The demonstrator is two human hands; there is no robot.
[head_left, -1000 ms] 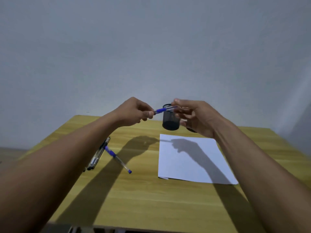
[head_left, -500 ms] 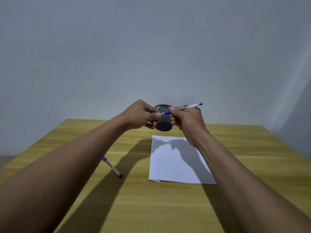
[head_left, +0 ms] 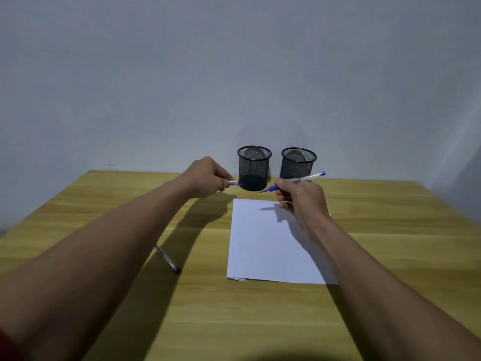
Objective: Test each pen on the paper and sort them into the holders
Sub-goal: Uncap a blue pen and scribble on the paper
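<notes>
My right hand (head_left: 302, 201) grips a clear blue pen (head_left: 307, 178) in a writing hold, with the bare tip pointing left just above the far edge of the white paper (head_left: 265, 246). The pen cap (head_left: 236, 183) is pinched in my left hand (head_left: 208, 178), which hovers left of the paper's far corner. Two black mesh holders stand at the back of the table, the left holder (head_left: 253, 166) and the right holder (head_left: 298, 162). Both look empty. Another blue pen (head_left: 168, 259) lies on the table under my left forearm, partly hidden.
The wooden table (head_left: 260, 321) runs to a plain grey wall behind the holders. My forearms cross the left and right sides of the tabletop and cast shadows on it.
My hands have pulled apart: the cap has come off and stays in my left hand. My right hand has lowered the pen toward the paper. Both holders now show.
</notes>
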